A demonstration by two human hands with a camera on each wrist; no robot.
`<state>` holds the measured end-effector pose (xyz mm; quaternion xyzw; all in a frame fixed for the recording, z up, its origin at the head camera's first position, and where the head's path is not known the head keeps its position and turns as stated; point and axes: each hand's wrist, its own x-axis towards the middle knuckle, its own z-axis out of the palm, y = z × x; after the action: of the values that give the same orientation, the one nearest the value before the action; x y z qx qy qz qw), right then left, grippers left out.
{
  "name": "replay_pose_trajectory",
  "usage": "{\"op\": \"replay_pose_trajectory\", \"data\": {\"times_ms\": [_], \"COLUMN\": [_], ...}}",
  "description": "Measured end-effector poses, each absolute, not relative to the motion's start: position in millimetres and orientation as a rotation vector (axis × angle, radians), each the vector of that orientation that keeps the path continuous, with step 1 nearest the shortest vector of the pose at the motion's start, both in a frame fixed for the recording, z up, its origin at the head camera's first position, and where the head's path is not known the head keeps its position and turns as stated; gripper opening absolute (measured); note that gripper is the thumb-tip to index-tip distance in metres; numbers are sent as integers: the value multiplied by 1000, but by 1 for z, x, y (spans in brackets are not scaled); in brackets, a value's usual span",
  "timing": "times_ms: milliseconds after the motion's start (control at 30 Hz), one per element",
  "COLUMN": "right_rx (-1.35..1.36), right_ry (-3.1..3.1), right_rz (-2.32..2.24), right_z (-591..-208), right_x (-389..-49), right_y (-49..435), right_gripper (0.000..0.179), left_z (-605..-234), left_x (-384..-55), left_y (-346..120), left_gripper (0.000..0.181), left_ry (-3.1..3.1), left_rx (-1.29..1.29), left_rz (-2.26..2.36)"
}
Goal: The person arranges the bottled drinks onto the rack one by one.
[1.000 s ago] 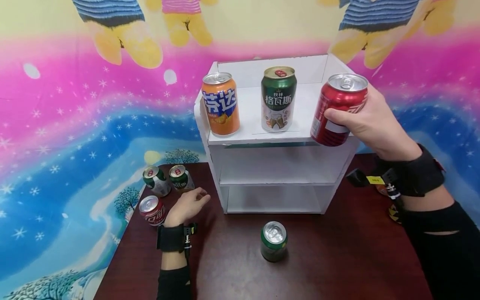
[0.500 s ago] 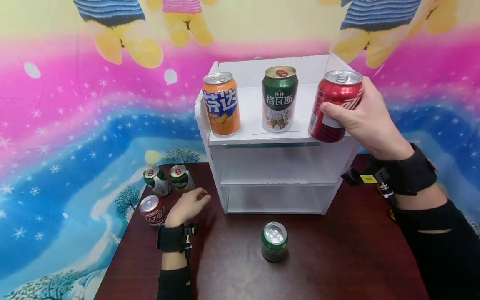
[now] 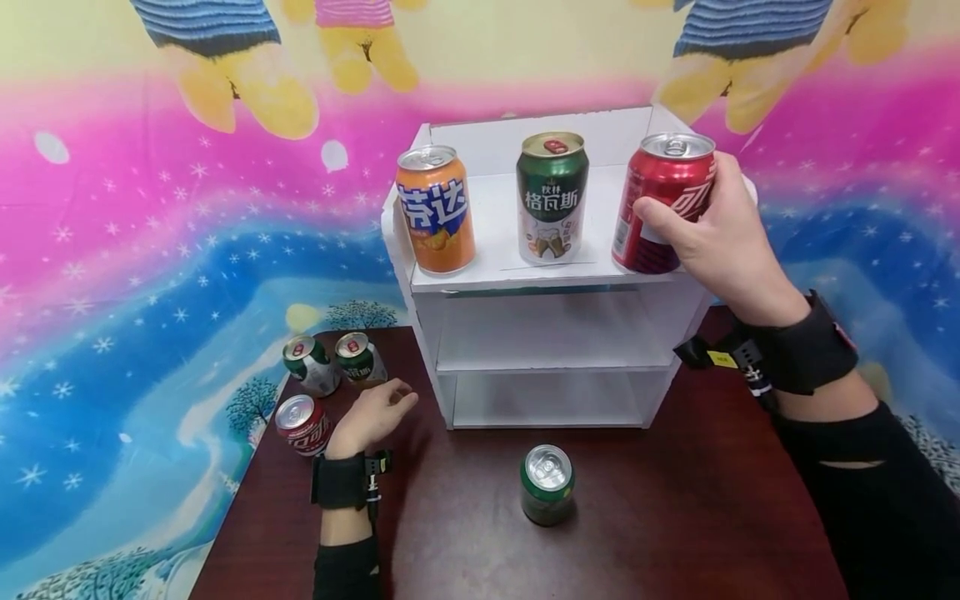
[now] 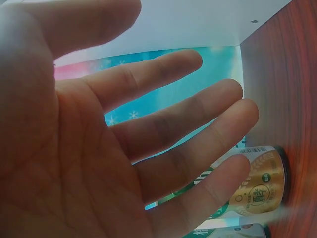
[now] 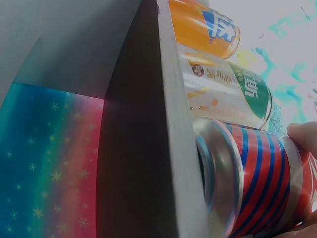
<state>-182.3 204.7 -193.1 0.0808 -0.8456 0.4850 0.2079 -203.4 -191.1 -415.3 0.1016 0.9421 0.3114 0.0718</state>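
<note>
My right hand point(image 3: 723, 237) grips a red soda can point(image 3: 669, 179) upright at the right front of the white shelf unit's point(image 3: 555, 367) top level. In the right wrist view, the can's silver base point(image 5: 223, 173) is partly behind the shelf edge; whether it bears on the board I cannot tell. Left of it on that level stand a green-and-white kvass can point(image 3: 551, 200) and an orange soda can point(image 3: 437, 217). Over the table at left, my left hand point(image 3: 372, 419) has relaxed, spread fingers and holds nothing. Kvass cans point(image 3: 360, 358) stand just beyond it.
Another red can point(image 3: 303, 425) stands left of my left hand, near the table's left edge. A green can with a silver top point(image 3: 547, 485) stands on the dark table point(image 3: 660, 517) in front of the shelf unit. Behind hangs a colourful printed backdrop point(image 3: 187, 275).
My right hand has brought the red can slightly left and inward over the top level, and the can stands straighter. The left hand has stayed in place.
</note>
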Motion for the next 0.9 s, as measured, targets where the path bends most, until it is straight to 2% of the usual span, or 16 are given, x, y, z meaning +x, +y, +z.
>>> {"op": "replay_pose_trajectory", "data": {"times_ms": [567, 900], "right_rx": [289, 208], "right_ry": [-2427, -2475], "right_rz": [1381, 1331], "right_z": [-209, -209], "right_x": [-184, -186], "right_y": [205, 205], "right_gripper": [83, 84], "left_z": [-415, -417], "left_x": [-203, -206], "left_y": [-194, -193], "left_gripper": [32, 32], "left_ry": [2824, 2825], "left_rx": [309, 317], "left_rz": [942, 922]}}
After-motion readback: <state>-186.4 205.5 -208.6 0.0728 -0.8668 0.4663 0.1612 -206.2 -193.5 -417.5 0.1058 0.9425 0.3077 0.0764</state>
